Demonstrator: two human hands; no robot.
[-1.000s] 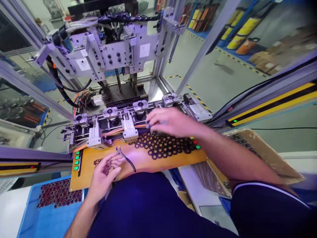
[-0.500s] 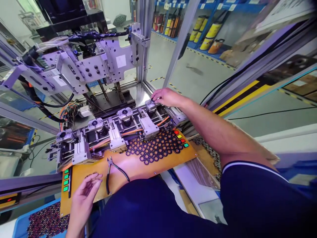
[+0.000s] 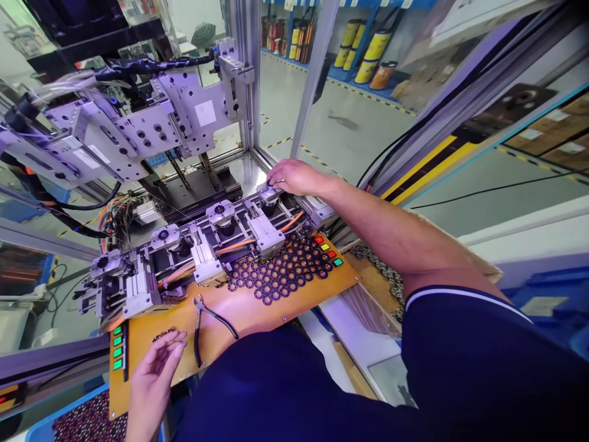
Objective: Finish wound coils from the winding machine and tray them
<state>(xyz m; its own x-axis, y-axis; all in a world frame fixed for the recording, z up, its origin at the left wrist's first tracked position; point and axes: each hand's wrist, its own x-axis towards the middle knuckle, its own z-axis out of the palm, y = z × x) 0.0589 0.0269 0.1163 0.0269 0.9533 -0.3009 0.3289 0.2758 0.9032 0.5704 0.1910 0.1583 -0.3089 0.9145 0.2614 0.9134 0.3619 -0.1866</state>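
My right hand (image 3: 297, 177) reaches to the rightmost fixture (image 3: 269, 195) of the machine. Its fingers are pinched on a small dark ring at the top of that fixture, mostly covered by the fingertips. Low on the left, over the orange work board (image 3: 239, 307), my left hand (image 3: 154, 374) is half curled, palm up. A ring with dark and copper tones (image 3: 164, 334) shows at its fingertips, partly hidden behind them. Between the hands lie diagonal cutters (image 3: 199, 319) with spread handles. Many dark rings (image 3: 280, 270) lie flat together on the board, below the fixtures.
Further fixtures (image 3: 221, 215) stand in a row leftward. A machine head with metal plates (image 3: 147, 129) hangs above them. Green buttons (image 3: 118, 347) line the board's left end; coloured buttons (image 3: 326, 247) its right. A blue bin (image 3: 41, 430) of small rings sits lower left.
The whole view has shifted, with the machine and board slightly further left. Both hands keep nearly the same places, the right one still at the rightmost fixture.
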